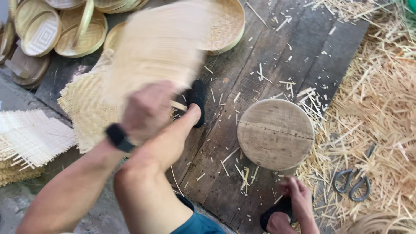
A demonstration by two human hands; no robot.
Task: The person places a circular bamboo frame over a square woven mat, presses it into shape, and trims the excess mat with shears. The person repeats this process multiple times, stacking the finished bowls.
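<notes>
Down near the body, the right hand [299, 195] rests on the foot by the black sandal [277, 210], fingers loosely curled and holding nothing. I'd free it to steady the work on the round wooden block [275, 133]. Further out, the left hand [147, 108] is closed around the edge of a blurry woven bamboo mat [156, 47] lifted over the mat stack [86, 108]; I'd grip it closer to the middle so it flops less.
</notes>
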